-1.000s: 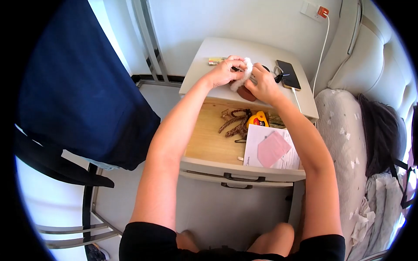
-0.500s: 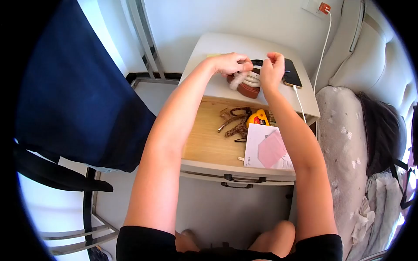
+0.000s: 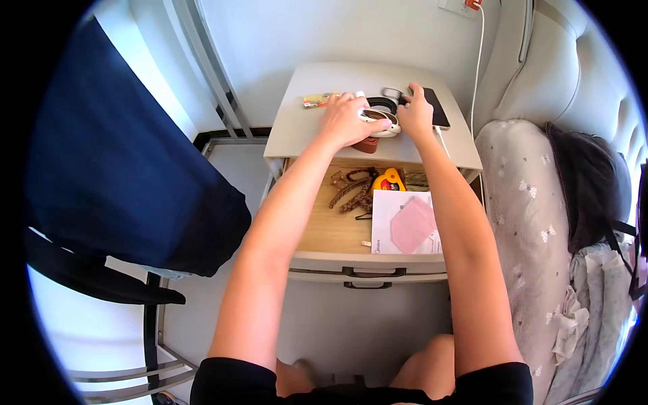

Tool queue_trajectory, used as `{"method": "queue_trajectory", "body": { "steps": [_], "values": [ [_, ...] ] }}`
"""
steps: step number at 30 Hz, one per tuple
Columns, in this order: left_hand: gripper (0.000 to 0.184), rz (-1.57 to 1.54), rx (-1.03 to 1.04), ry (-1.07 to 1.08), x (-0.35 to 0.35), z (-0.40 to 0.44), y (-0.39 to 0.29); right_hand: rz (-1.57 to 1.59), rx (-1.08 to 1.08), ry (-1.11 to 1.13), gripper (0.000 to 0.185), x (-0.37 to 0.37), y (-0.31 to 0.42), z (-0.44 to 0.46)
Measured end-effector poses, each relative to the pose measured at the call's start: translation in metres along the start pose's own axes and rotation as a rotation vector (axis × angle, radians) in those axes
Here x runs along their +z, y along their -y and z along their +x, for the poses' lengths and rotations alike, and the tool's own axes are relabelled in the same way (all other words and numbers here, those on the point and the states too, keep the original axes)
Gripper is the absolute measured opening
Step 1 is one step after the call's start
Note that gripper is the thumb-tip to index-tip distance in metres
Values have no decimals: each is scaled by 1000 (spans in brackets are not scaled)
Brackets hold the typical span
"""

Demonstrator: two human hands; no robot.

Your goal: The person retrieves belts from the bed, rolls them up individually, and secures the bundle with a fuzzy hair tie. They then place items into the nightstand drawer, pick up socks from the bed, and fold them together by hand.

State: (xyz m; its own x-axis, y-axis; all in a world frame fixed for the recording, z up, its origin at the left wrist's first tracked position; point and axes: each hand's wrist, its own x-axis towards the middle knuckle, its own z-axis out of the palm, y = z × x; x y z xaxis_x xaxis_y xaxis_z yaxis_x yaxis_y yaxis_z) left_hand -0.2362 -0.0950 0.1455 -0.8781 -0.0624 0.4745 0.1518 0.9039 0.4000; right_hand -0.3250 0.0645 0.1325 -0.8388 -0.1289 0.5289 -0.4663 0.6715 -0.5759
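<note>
My left hand (image 3: 349,121) lies over the left side of a coiled white belt (image 3: 385,128), thumb and fingers spread around it. A brown coiled belt (image 3: 366,145) shows below that hand, and a black coil (image 3: 382,103) sits just behind. My right hand (image 3: 416,113) is right of the coils, beside the black phone (image 3: 435,110); its fingers are bent near a small dark item too hidden to name. Behind the coils lies a grey rounded object (image 3: 391,92).
The open drawer (image 3: 317,233) holds brown hair clips (image 3: 351,191), a yellow tape measure (image 3: 389,181), a paper (image 3: 383,223) and a pink item (image 3: 413,226). Dark blue cloth (image 3: 142,162) hangs left; a bed (image 3: 523,202) stands right. A charging cable (image 3: 477,74) runs to the socket.
The fluffy white band, earlier between my hands and then on the coils, no longer shows. My left hand has lowered onto the coils; my right hand has opened somewhat beside the phone.
</note>
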Motion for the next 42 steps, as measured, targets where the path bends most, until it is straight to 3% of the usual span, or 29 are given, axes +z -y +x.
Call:
{"method": "queue_trajectory", "body": {
  "steps": [5,8,9,12,16,20,21,24,26,28,29,30,32,34,36,39,42],
  "values": [
    [67,-64,40,-50,3,-3,1,725,66,100,36,31,-24,10],
    [57,-150,48,-150,15,-6,4,832,123,353,36,15,-4,3],
    [54,-165,45,-218,22,-7,4,595,111,276,38,10,11,-4],
    [55,-247,-89,-655,47,-8,-2,294,250,28,36,13,44,-28],
    [61,-460,-488,-550,43,-8,-20,252,342,-133,38,22,60,-42],
    [39,-904,-585,-707,36,-10,-16,437,482,-276,38,29,71,-51],
    [32,-1123,-545,-806,40,-10,-14,509,498,-320,38,36,72,-52],
    [32,-1056,-507,-865,42,-14,-6,732,508,-313,37,35,77,-58],
    [50,-963,-494,-782,11,-31,-31,900,501,-310,37,24,91,-66],
    [67,-959,-512,-763,-25,-43,-66,930,326,-307,30,-6,112,-76],
    [86,-1105,-457,-706,-26,-46,-62,933,219,-312,28,-23,125,-83],
    [85,-1260,-494,-718,-44,-56,-83,936,112,-315,25,-34,135,-91],
    [85,-1324,-367,-703,-60,-73,-96,969,-74,-399,19,-46,146,-107],
    [84,-1201,-179,-755,-72,-90,-100,1012,-129,-364,23,-66,156,-133],
    [82,-982,-19,-755,-84,-114,-94,1085,-63,-240,21,-92,159,-164],
    [88,-1099,188,-674,-101,-149,-97,1523,-87,59,24,-119,146,-210],
    [86,-1199,368,-566,-105,-177,-109,1674,189,322,63,-145,145,-234]
  ]
}}
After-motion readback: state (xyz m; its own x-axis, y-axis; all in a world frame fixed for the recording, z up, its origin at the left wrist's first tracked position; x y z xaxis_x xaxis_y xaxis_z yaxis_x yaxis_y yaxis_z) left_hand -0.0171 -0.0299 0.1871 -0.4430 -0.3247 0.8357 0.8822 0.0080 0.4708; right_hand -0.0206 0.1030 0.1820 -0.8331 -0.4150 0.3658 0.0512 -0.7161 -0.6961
